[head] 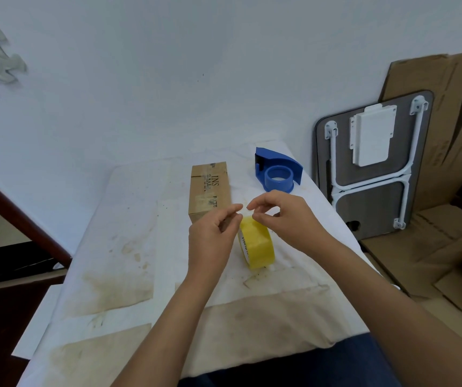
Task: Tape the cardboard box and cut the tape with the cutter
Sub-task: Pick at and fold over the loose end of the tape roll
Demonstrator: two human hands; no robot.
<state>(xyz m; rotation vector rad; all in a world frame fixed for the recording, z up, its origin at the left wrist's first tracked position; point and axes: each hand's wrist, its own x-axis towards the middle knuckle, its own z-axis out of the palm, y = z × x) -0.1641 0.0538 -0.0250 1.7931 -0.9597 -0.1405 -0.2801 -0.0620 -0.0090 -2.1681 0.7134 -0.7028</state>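
A small brown cardboard box (210, 189) with black print lies on the white table cover, far middle. Right of it stands a blue plastic tape cutter (278, 170) with an empty ring. A yellow tape roll (257, 244) stands on edge in front of the box. My left hand (213, 238) is against the roll's left side, thumb and forefinger pinched above it. My right hand (283, 216) hovers over the roll's top, fingertips pinched close to the left fingertips. A thin clear tape end seems to lie between the fingertips; I cannot tell for sure.
The stained white cover (118, 247) drapes the table (266, 325). A folded grey table with white legs (372, 169) leans on the wall at right, with flattened cardboard (447, 129) behind and beneath it. A dark wooden frame (20, 216) runs along the left.
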